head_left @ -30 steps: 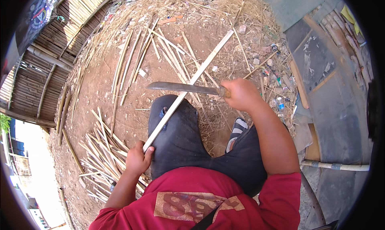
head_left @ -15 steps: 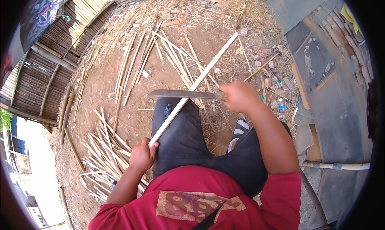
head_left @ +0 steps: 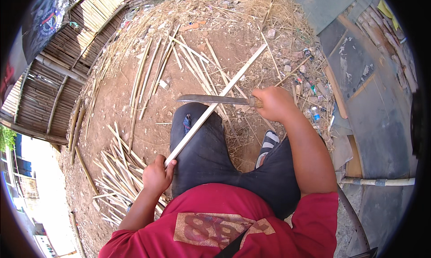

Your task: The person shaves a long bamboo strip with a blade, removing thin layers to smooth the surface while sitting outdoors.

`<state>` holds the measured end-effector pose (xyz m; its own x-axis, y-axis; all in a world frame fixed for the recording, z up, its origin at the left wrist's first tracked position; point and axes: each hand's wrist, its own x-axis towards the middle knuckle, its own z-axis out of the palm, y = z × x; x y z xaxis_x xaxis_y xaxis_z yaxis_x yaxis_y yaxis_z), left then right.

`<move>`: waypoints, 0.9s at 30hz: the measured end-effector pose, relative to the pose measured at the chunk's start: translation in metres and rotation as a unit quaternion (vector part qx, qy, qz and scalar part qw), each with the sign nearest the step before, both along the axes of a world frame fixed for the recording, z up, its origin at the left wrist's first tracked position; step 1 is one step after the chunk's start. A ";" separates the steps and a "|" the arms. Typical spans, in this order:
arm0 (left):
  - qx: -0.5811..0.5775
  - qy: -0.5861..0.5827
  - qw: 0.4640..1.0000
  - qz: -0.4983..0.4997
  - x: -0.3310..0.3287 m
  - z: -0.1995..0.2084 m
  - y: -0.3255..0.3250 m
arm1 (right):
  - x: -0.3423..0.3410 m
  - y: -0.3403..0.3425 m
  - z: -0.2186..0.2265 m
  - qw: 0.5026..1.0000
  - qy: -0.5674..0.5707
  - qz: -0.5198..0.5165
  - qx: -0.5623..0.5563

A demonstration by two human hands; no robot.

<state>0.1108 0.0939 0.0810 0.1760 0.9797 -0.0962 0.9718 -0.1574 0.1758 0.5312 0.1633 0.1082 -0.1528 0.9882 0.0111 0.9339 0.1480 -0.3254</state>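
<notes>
My left hand (head_left: 157,175) is closed round the near end of a long pale bamboo strip (head_left: 239,77), which slants up and away to the right over my left knee. In my right hand (head_left: 274,104) is the wooden handle of a machete (head_left: 198,99). Its dark blade points left and lies crosswise over the strip just beyond the knee, and appears to touch it. The knee, in dark trousers (head_left: 202,141), is below the crossing point.
Cut bamboo strips are heaped (head_left: 119,177) on the dirt left of my leg. More strips (head_left: 152,69) lie ahead. Straw and rubble (head_left: 287,46) are at the far right, with a plastic bottle (head_left: 315,114). Dark panels (head_left: 381,118) line the right side; a bamboo wall (head_left: 49,96) stands left.
The machete and my right hand have shifted slightly right and away along the strip, and the blade looks turned more edge-on. My left hand keeps its hold, almost unmoved.
</notes>
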 end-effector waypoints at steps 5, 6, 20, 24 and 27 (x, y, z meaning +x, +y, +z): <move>-0.033 -0.072 0.997 -0.020 -0.001 -0.006 0.002 | -0.015 0.002 0.001 0.999 -0.005 0.033 0.006; -0.050 -0.111 0.992 -0.032 -0.005 -0.008 0.002 | -0.022 0.000 -0.002 0.999 0.005 0.049 0.017; -0.077 -0.110 0.990 -0.046 -0.007 -0.010 0.003 | 0.001 0.017 -0.021 0.996 0.073 -0.015 -0.040; -0.061 -0.059 0.996 -0.029 0.000 -0.019 -0.003 | 0.009 0.010 -0.010 0.994 0.052 0.020 -0.098; -0.047 -0.055 0.997 -0.036 0.008 -0.017 0.009 | 0.027 0.027 -0.035 0.995 0.080 0.011 -0.062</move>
